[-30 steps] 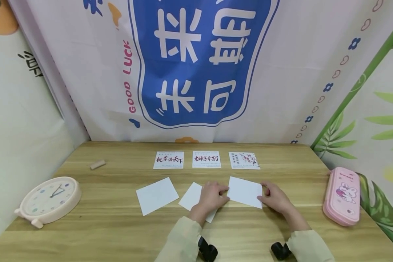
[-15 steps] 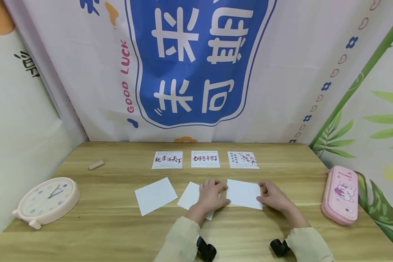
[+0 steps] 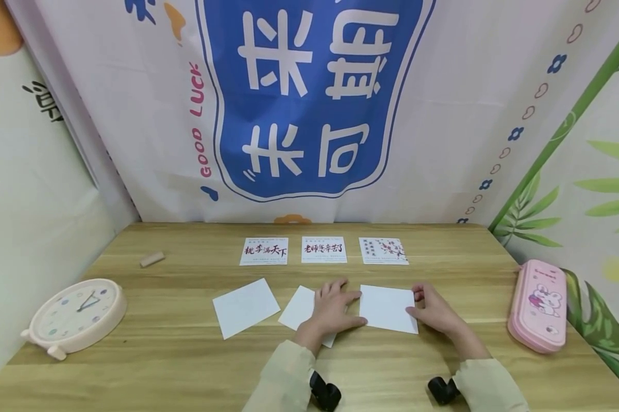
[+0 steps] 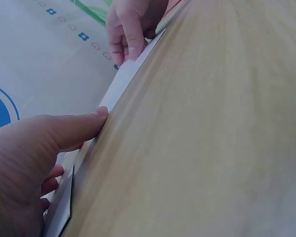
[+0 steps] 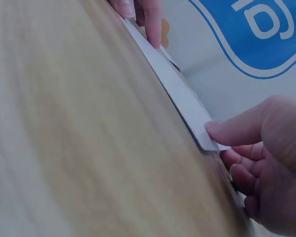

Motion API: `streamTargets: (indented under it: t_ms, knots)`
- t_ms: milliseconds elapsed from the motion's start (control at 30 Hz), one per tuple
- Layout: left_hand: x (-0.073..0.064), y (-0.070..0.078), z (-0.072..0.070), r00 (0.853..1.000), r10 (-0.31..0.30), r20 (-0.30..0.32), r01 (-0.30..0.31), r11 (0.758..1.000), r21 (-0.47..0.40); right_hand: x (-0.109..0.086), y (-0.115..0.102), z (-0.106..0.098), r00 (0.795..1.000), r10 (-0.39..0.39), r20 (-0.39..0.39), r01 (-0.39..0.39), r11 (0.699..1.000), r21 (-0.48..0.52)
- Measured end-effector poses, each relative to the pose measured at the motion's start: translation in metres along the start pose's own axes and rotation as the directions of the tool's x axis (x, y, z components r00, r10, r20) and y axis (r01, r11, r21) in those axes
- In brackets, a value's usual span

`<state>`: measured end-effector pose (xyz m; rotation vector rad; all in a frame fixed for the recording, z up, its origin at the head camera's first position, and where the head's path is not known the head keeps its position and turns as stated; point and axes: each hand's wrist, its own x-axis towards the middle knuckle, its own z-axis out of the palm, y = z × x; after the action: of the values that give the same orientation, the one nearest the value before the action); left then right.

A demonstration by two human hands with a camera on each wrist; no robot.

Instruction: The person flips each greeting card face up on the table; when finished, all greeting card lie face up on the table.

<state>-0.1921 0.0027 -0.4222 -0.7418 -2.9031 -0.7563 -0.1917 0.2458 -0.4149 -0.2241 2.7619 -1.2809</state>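
Midway between the left and right edges of the surface [image 3: 185, 372], a little to the right and well short of the back edge, I have both hands working one blank card [image 3: 389, 312] on my feed. And look at the split of duties: my right hand [image 3: 434, 311] pinches the right side, thumb on top in the wrist view, the other fingers tucked in behind. Over on the left, my left hand [image 3: 331, 309] is spread rather than clenched, forefinger by the upper left corner, thumb by the lower one. I read that as a guide: one side gripped, the other steadied, so the card can't easily swing round.

That left palm covers part of the middle blank card [image 3: 295, 303]; whether it presses on it, I can't tell. Further towards the left edge, the third blank card [image 3: 245, 308] lies askew and untouched. Nice contrast along the back edge: three printed cards [image 3: 324, 250], evenly spaced in a row, apparently set straight so all of them face me.

Out by the left edge lie the clock [image 3: 74, 315] and a small wooden block [image 3: 152, 259]; by the right edge, the pink pencil case [image 3: 538, 306]. All three sit well apart from the hands, which seems to leave my elbows plenty of room.
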Motion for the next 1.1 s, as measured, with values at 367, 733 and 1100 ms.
streamTargets:
  t_ms: [367,733,1100]
  knots:
    - [0.001,-0.001,0.003,0.997,-0.033,-0.065,0.03,0.999,-0.039,0.003,0.005,0.002,0.991,-0.025,-0.128,0.039,0.993,0.108]
    - [0.007,0.0,0.01,0.95,-0.162,-0.267,0.084,0.956,-0.281,0.001,-0.004,0.009,0.963,0.123,-0.241,-0.028,0.931,0.364]
    - [0.011,0.004,0.005,0.89,-0.36,-0.279,0.019,0.641,-0.768,0.0,-0.017,0.008,0.978,0.172,-0.115,-0.064,0.78,0.623]
